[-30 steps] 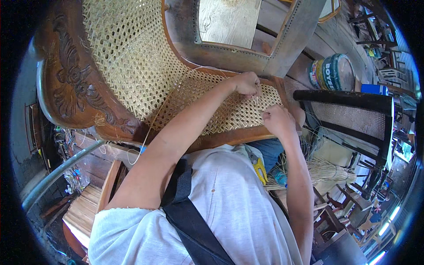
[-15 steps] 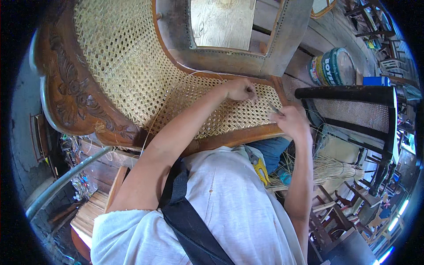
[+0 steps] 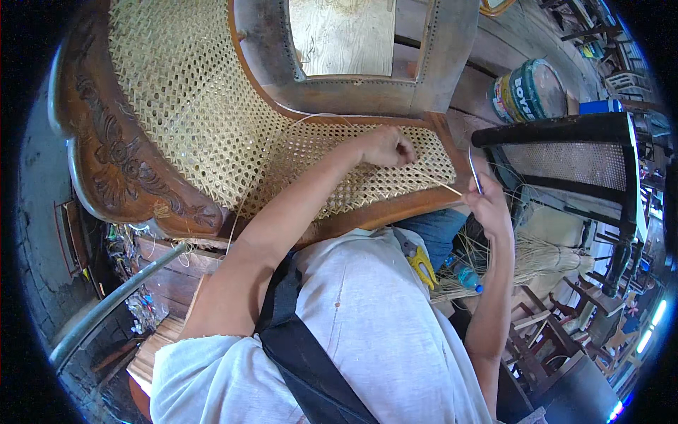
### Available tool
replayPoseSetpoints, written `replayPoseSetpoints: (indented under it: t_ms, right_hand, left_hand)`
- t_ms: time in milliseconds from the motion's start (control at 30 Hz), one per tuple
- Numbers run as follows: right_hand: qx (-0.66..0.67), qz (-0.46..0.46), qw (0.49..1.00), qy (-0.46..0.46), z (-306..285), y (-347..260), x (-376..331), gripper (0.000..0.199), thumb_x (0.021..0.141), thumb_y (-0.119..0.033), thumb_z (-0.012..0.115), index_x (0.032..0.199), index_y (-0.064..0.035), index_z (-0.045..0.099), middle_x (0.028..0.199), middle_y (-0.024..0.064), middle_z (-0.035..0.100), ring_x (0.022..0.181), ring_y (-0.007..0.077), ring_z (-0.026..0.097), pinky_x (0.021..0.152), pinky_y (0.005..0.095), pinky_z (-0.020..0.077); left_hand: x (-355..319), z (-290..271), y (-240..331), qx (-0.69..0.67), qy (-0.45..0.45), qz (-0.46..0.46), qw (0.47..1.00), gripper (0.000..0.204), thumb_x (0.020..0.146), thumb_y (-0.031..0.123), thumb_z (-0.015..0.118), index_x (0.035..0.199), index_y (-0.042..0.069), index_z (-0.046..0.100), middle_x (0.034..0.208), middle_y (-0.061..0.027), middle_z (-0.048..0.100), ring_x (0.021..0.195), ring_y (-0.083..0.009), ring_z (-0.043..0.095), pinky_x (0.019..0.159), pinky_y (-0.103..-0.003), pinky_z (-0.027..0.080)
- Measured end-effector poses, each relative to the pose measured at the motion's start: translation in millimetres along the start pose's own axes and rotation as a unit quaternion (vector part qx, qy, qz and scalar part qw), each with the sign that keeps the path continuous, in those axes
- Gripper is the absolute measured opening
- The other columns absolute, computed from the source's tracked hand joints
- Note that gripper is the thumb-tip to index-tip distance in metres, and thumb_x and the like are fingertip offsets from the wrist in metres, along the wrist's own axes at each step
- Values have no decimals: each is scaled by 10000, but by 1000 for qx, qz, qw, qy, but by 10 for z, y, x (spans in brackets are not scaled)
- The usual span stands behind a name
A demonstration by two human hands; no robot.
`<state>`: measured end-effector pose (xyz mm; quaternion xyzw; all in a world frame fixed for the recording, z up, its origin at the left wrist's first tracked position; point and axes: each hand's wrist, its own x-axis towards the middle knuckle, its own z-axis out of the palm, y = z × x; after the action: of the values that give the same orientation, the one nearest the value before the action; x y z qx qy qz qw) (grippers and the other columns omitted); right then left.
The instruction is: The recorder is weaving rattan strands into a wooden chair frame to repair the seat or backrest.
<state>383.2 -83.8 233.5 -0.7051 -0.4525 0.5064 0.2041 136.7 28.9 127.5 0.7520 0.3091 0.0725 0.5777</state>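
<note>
A person weaves the cane seat of a carved wooden chair. The right hand, which sat at the seat's edge a moment ago, has drawn out toward 3 o'clock, its grip closed on a cane strand now pulled taut across the weave. The left hand stays fisted on the seat, pinning the strand's far end. At 1 o'clock, a paint can stands on the floor, its contents hidden.
</note>
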Motion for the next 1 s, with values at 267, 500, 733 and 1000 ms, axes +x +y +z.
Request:
replayPoseSetpoints:
  t_ms: [267, 500, 733, 1000]
  right_hand:
    - [-79, -179, 977, 90, 249, -232, 170, 169, 795, -96, 650, 918, -24, 559, 836, 88, 571, 736, 177, 538, 664, 299, 444]
    - [-506, -19, 861, -56, 432, -732, 1, 161, 773, -241, 672, 890, -138, 713, 1020, 193, 661, 975, 303, 636, 817, 404, 491]
    - [-577, -34, 811, -91, 566, -716, 311, 188, 783, -184, 564, 828, -62, 699, 919, 198, 682, 963, 331, 647, 864, 445, 485]
    - [-481, -35, 873, -71, 574, -585, 209, 192, 802, -220, 596, 828, -50, 681, 916, 202, 679, 939, 343, 649, 839, 455, 498]
  left_hand:
    - [214, 178, 226, -278, -31, 9, 960, 236, 893, 276, 667, 994, 73, 732, 926, -50, 722, 841, -106, 634, 779, -259, 511]
    - [151, 57, -148, -162, -4, -101, 982, 155, 888, 133, 647, 970, 23, 719, 858, -49, 707, 696, -81, 612, 624, -237, 526]
    - [220, 50, -266, -277, -5, -108, 955, 130, 842, 22, 639, 945, -38, 689, 839, -88, 690, 683, -106, 623, 590, -240, 532]
    - [325, -12, -127, -74, -92, -62, 991, 109, 792, 56, 658, 866, 5, 719, 881, -92, 699, 731, -133, 642, 640, -304, 530]
